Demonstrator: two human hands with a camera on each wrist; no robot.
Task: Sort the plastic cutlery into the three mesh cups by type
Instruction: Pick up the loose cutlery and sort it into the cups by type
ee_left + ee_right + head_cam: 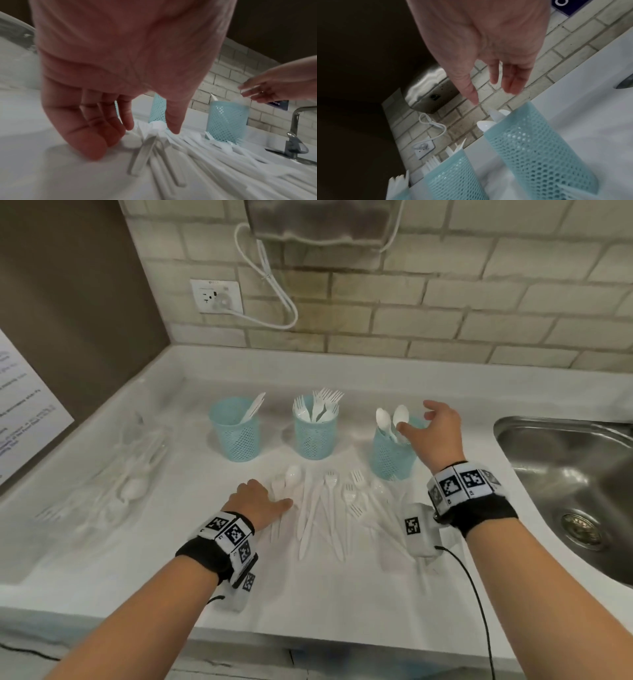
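Observation:
Three blue mesh cups stand in a row on the white counter. The left cup [235,429] holds a knife, the middle cup [315,428] forks, the right cup [392,453] spoons [390,417]. Loose white cutlery [329,508] lies fanned out in front of them. My left hand [274,498] rests at the pile's left edge, fingers nearly straight, fingertips [96,152] on the counter beside a spoon [158,125]. My right hand [416,419] hovers just above the right cup [539,148], fingers spread and empty [494,94].
A steel sink [565,474] with a faucet [295,135] lies right of the cups. A clear bag of more cutlery [130,474] sits at the left. Behind are a brick wall, an outlet [216,296] with a white cord, and a dispenser [318,220].

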